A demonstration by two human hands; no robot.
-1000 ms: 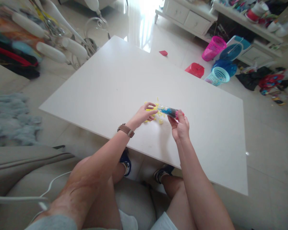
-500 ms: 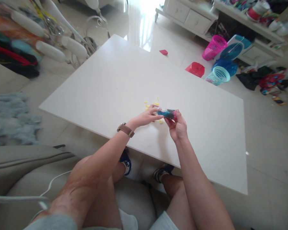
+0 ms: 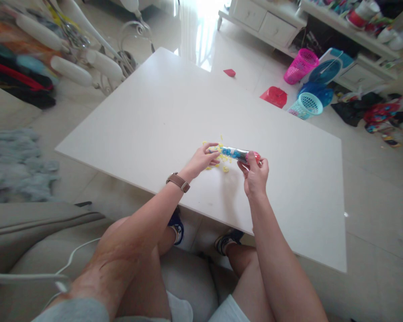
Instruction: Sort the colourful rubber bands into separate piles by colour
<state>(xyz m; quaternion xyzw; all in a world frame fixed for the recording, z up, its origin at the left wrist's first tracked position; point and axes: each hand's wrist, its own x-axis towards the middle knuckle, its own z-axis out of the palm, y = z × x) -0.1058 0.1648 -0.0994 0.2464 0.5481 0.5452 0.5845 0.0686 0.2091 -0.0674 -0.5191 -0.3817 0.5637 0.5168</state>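
Tabletop [image 3: 137, 112], white and wide, spreads out in front of me, one corner pointing away toward the brightest part of the room. I sit at its near edge on a grey-beige sofa [image 3: 183, 277], with a white cabinet [image 3: 262, 20] beyond the far side. Grey fluff [image 3: 18, 163] lies heaped low on my left. Past the far right edge are a bright pink basket [image 3: 301, 67] and a pale turquoise basket [image 3: 306, 105]. My right hand [image 3: 256, 179] grasps the pinkish-red end of a clear tube [image 3: 237, 154], thumb and fingers pinched around it. That tube lies crosswise between my hands, over the table, blue and dark contents showing through (finer shapes inside are too blurred to name). My left hand [image 3: 201, 161] is at the blue end, fingers parted and slightly curved; I cannot tell whether they touch the tube. A brown strap [image 3: 178, 182] circles my left wrist. Smallest of all, yellow bits [image 3: 225, 169] are scattered on the tabletop around and below my left fingers.
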